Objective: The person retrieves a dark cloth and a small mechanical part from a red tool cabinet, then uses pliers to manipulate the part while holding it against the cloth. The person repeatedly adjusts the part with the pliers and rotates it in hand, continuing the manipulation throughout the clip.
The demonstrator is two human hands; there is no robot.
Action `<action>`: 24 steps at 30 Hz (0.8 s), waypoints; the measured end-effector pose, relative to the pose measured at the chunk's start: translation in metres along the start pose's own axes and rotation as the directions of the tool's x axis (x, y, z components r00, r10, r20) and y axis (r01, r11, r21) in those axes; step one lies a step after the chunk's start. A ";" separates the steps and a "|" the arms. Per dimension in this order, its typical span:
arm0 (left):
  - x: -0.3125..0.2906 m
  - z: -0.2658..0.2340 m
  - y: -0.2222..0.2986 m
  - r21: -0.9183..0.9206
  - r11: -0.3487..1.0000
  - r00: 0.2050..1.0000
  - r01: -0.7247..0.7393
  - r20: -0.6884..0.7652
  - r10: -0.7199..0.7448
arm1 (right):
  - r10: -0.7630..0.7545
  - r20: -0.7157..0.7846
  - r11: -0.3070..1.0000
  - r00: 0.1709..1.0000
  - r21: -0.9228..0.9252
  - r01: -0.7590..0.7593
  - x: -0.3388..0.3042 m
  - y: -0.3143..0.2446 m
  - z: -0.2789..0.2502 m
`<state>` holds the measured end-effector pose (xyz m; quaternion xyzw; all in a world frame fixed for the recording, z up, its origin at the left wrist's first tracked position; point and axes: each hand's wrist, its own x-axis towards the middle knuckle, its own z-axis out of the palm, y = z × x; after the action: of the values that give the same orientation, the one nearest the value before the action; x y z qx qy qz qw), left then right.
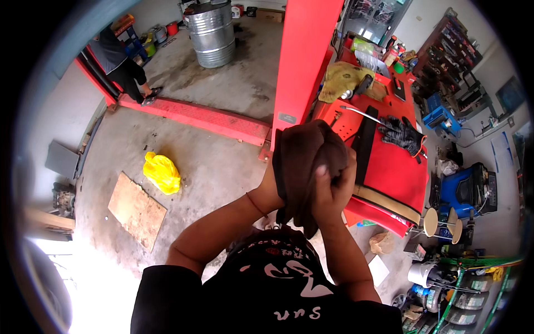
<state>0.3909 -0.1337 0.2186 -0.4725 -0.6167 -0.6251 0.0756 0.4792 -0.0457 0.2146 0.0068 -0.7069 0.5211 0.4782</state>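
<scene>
A dark brown cloth (308,153) is bunched up in front of me, between my two hands beside the red post. My right hand (336,186) is closed round its right side, with the thumb pressed on the front of the folds. The cloth covers my left hand (269,186) almost wholly; only the part near the wrist shows, and its fingers are hidden. One loose end of the cloth hangs below, close to my black shirt.
On the red workbench (397,181) to my right lie black gloves (401,135), a stained yellow rag (344,80) and tools. A red lift post (303,55) rises ahead. A yellow bag (161,172) and a board (136,211) lie on the floor; another person (119,64) stands far left.
</scene>
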 end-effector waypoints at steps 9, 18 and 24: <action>-0.015 0.042 0.044 0.288 0.953 0.996 0.091 -0.049 -0.080 | 0.400 0.179 0.768 0.899 0.469 -0.435 -0.005 0.003 -0.061; -0.020 0.029 0.085 0.574 0.817 0.980 0.061 0.120 -0.157 | 0.292 0.171 0.901 0.941 0.283 -0.330 -0.012 -0.014 -0.050; -0.021 0.002 0.099 0.273 0.910 0.948 0.313 -0.036 -0.315 | 0.460 0.534 0.364 0.709 0.615 -0.700 0.003 -0.003 -0.042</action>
<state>0.4709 -0.1646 0.2730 -0.3548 -0.7657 -0.5352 0.0364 0.5071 -0.0141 0.2185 0.0342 -0.4157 0.9028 0.1042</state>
